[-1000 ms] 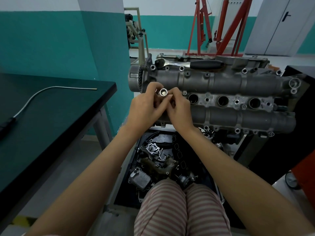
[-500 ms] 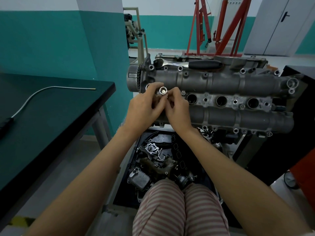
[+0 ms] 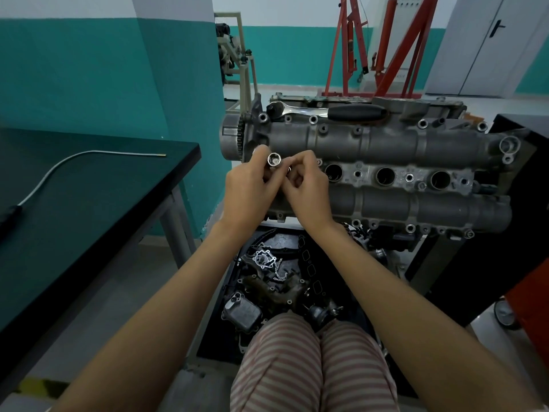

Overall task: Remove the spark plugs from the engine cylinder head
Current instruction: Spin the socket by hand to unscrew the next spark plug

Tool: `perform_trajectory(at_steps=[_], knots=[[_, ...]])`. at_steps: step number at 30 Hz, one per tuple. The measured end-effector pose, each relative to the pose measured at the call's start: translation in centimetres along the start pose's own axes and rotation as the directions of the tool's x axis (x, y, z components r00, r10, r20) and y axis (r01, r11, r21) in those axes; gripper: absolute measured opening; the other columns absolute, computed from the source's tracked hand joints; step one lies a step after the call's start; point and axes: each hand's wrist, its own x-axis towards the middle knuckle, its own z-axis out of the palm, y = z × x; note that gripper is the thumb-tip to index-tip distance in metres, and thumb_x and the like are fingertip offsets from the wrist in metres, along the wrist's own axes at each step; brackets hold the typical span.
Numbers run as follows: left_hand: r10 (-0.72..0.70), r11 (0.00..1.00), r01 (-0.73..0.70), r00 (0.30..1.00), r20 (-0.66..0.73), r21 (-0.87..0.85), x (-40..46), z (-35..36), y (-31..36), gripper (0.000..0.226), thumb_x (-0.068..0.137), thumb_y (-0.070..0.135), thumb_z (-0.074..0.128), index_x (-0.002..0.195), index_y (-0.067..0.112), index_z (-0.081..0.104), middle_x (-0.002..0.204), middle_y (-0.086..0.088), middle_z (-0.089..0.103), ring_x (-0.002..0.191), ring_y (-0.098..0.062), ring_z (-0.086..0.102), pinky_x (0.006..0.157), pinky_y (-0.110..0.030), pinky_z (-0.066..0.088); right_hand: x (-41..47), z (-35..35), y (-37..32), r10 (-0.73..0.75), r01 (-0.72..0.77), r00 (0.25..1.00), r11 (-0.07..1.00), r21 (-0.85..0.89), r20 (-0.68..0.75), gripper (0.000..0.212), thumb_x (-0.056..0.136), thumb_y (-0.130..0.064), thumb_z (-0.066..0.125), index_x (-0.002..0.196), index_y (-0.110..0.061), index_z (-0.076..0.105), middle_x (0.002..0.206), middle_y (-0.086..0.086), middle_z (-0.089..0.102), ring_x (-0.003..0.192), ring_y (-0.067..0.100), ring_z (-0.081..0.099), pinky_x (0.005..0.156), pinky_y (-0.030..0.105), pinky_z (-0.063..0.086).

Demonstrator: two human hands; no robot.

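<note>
The grey cylinder head (image 3: 386,150) lies across a stand in front of me, with three open spark plug wells (image 3: 385,176) showing in its middle row. My left hand (image 3: 246,188) grips a shiny metal socket (image 3: 274,160), its open end facing me, at the head's left end. My right hand (image 3: 306,185) pinches a small part (image 3: 288,170) right beside the socket; what it is cannot be made out. Both hands cover the leftmost well. A ratchet wrench (image 3: 326,110) with a black handle lies on top of the head.
A dark green table (image 3: 89,203) stands at the left with a thin flexible tool (image 3: 74,157) on it. Loose engine parts (image 3: 267,281) fill a tray below the head, above my striped knees. A red engine crane (image 3: 386,49) stands behind. A black cabinet (image 3: 520,203) is at the right.
Both hands with the socket have stayed at the left end of the head; the socket has shifted slightly left of my right fingers.
</note>
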Motion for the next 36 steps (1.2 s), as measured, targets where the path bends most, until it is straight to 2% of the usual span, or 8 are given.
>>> perform_trajectory(at_steps=[4, 7, 11, 14, 18, 25, 32, 36], knots=[[0.008, 1.000, -0.008, 1.000, 0.013, 0.000, -0.07, 0.04, 0.15, 0.032, 0.088, 0.029, 0.062, 0.073, 0.007, 0.044, 0.052, -0.003, 0.047, 0.045, -0.022, 0.044, 0.045, -0.029, 0.032, 0.04, -0.14, -0.08, -0.021, 0.022, 1.000, 0.998, -0.050, 0.013, 0.015, 0.089, -0.015, 0.055, 0.082, -0.019, 0.042, 0.058, -0.010, 0.045, 0.050, 0.004, 0.042, 0.048, 0.021, 0.034], [0.034, 0.999, -0.035, 0.999, 0.034, 0.019, -0.15, 0.00, 0.16, 0.030, 0.089, 0.029, 0.061, 0.086, 0.001, 0.053, 0.054, -0.003, 0.050, 0.045, -0.018, 0.047, 0.044, -0.030, 0.038, -0.11, -0.29, -0.12, -0.054, 0.057, 0.998, 0.997, -0.061, 0.045, 0.004, 0.092, -0.012, 0.049, 0.093, -0.010, 0.052, 0.068, -0.001, 0.058, 0.058, 0.007, 0.053, 0.052, 0.029, 0.042], [0.029, 1.000, -0.029, 0.999, 0.014, 0.007, -0.08, -0.10, -0.03, 0.026, 0.090, 0.020, 0.060, 0.109, 0.004, 0.057, 0.056, 0.004, 0.050, 0.044, -0.009, 0.042, 0.047, -0.021, 0.034, -0.01, -0.35, -0.30, -0.134, 0.144, 0.988, 0.978, -0.149, 0.073, 0.021, 0.091, -0.013, 0.049, 0.111, -0.008, 0.057, 0.074, -0.005, 0.062, 0.061, 0.001, 0.054, 0.058, 0.016, 0.039], [0.014, 0.999, -0.014, 1.000, -0.004, -0.035, -0.03, -0.06, -0.19, 0.021, 0.088, 0.024, 0.062, 0.093, 0.003, 0.063, 0.057, -0.005, 0.056, 0.048, -0.018, 0.049, 0.048, -0.031, 0.041, 0.13, -0.18, -0.30, -0.054, 0.060, 0.997, 0.989, -0.135, 0.046, 0.028, 0.087, -0.019, 0.059, 0.113, -0.010, 0.052, 0.059, -0.011, 0.047, 0.050, 0.002, 0.044, 0.052, 0.018, 0.035], [0.004, 0.999, -0.005, 1.000, -0.021, -0.050, 0.15, 0.22, -0.17, 0.032, 0.085, 0.029, 0.066, 0.076, 0.001, 0.053, 0.055, -0.006, 0.053, 0.048, -0.019, 0.048, 0.046, -0.027, 0.038, 0.05, -0.25, -0.57, -0.031, 0.035, 0.999, 0.995, -0.093, 0.044, 0.013, 0.088, -0.017, 0.059, 0.095, -0.008, 0.052, 0.067, 0.004, 0.057, 0.057, 0.015, 0.052, 0.053, 0.035, 0.044], [0.088, 0.996, -0.086, 0.994, 0.060, -0.027, 0.00, -0.50, -0.28, 0.023, 0.087, 0.024, 0.063, 0.108, 0.013, 0.065, 0.052, 0.024, 0.035, 0.051, 0.010, 0.045, 0.050, -0.004, 0.027, -0.14, -0.48, -0.53, -0.083, 0.094, 0.993, 0.986, -0.134, 0.087, 0.017, 0.093, -0.012, 0.047, 0.107, -0.007, 0.055, 0.077, 0.005, 0.065, 0.067, 0.016, 0.060, 0.059, 0.033, 0.048], [-0.025, 0.998, 0.025, 1.000, -0.005, -0.049, 0.26, 0.02, -0.10, 0.031, 0.087, 0.027, 0.065, 0.070, 0.005, 0.050, 0.052, 0.001, 0.044, 0.046, -0.013, 0.038, 0.046, -0.020, 0.030, -0.06, -0.25, -0.35, -0.051, 0.057, 0.997, 0.992, -0.117, 0.057, 0.018, 0.091, -0.016, 0.052, 0.107, -0.008, 0.052, 0.073, 0.005, 0.062, 0.061, 0.015, 0.055, 0.055, 0.032, 0.044], [0.000, 1.000, 0.001, 1.000, 0.027, -0.024, 0.06, 0.07, 0.06, 0.030, 0.086, 0.029, 0.066, 0.074, 0.006, 0.050, 0.056, 0.006, 0.045, 0.046, -0.009, 0.038, 0.046, -0.019, 0.028, 0.00, -0.15, -0.38, 0.002, -0.001, 1.000, 0.999, -0.038, 0.028, 0.013, 0.088, -0.016, 0.058, 0.088, -0.018, 0.046, 0.064, -0.001, 0.055, 0.053, 0.004, 0.046, 0.050, 0.019, 0.037]])
